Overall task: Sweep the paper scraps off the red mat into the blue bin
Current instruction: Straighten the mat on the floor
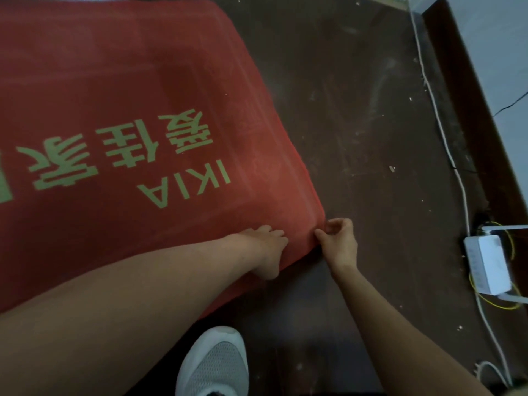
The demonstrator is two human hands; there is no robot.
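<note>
The left hand (268, 248) lies on the mat (114, 90) close to its near edge, fingers straight and together, pressing down. The right hand (340, 242) is just beside it at the mat's corner, fingers curled and the thumb tip touching the edge. I cannot tell whether it actually pinches the corner. Both sit slightly right of the frame's centre.

The mat fills the upper left of the frame and looks almost bare. I would judge the sweeping mostly done, or the person is about to lift the corner to tip off what remains. A few pale scraps (392, 168) lie on the dark floor (343, 110) to the right, so they are left to gather. The bin is not in view.

Pale green print on the mat reads "IKIA", upside down from here, above 3 Chinese characters and part of a 4th.

A white shoe (214, 364) stands at the bottom centre, and a white box (488, 264) with a cable (437, 118) sits at the right.
</note>
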